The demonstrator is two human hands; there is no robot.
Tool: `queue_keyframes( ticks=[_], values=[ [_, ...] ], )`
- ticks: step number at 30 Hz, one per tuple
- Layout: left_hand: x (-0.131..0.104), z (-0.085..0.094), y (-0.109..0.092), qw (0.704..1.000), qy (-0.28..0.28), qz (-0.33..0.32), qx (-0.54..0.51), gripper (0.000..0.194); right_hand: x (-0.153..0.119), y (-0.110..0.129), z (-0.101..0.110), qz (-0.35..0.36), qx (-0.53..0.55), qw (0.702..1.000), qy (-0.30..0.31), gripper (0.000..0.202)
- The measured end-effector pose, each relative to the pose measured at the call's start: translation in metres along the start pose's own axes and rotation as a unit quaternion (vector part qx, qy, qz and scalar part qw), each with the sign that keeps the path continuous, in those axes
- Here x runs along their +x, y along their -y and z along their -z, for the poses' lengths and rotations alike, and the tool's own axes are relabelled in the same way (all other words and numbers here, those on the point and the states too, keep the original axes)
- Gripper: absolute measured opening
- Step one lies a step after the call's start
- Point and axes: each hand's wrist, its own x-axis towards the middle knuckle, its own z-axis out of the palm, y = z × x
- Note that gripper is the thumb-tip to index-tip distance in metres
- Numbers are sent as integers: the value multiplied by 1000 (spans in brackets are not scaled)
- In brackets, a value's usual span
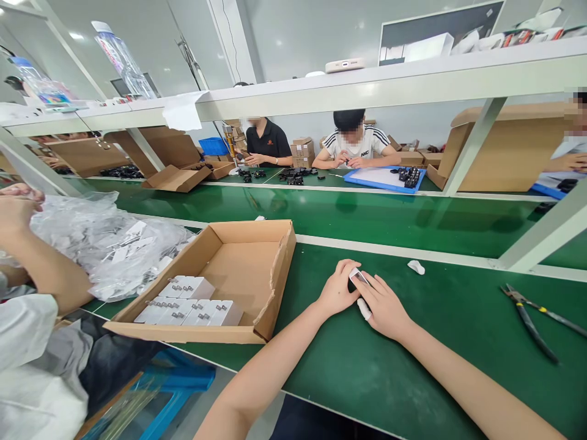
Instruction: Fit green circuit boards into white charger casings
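My left hand (339, 288) is closed around a small white rectangular housing (356, 277) with a dark opening or face. My right hand (386, 307) presses its fingers on the same piece from the right, and its thumb wears a white finger cot (364, 309). Fingers cover most of the housing, so its details are hidden. Left of my hands stands an open cardboard tray (283, 287). Inside its near left part, white plug blocks (192, 310) with metal prongs sit in rows.
Diagonal cutters (527, 318) lie at the right, and a white scrap (416, 267) lies beyond my right hand. A plastic bag (132, 250) of white parts is beside the tray. At left sits a co-worker (41, 348). A shelf (293, 101) spans overhead; people work across the belt (330, 211).
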Motion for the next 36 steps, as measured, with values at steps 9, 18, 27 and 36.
queue_keyframes(
  ticks=[9,18,27,36],
  values=[
    [1,0,3,1000,0,2,11,53,-2,0,-4,-12,4,1000,11,76],
    [1,0,1,999,8,4,31,52,0,1,-1,-25,18,1000,5,61],
    [0,0,1,999,22,6,45,50,4,2,3,-42,42,998,-16,49],
    [0,-1,3,998,28,0,49,54,3,0,1,-39,61,997,-21,44]
  ],
)
